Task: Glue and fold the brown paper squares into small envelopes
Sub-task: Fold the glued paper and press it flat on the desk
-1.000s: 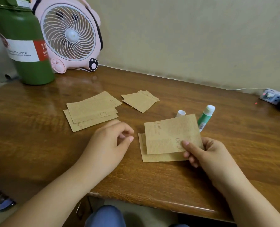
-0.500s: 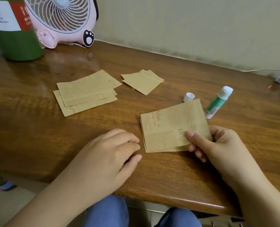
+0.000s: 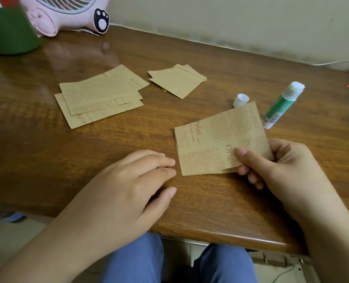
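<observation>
My right hand (image 3: 279, 170) has a pinching grip on the near right corner of a printed brown paper square (image 3: 216, 141), thumb on top, fingers tucked beneath. Sheets under it show only as edges. My left hand (image 3: 128, 193) rests loose on the tabletop (image 3: 88, 152), just beside the paper's left edge.

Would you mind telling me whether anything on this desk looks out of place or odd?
Only a small thing: the green glue stick lies uncapped on its side on the wooden desk, with its small white cap apart beside it. The flat brown paper squares are stacked askew. Nothing looks spilled or damaged.
</observation>
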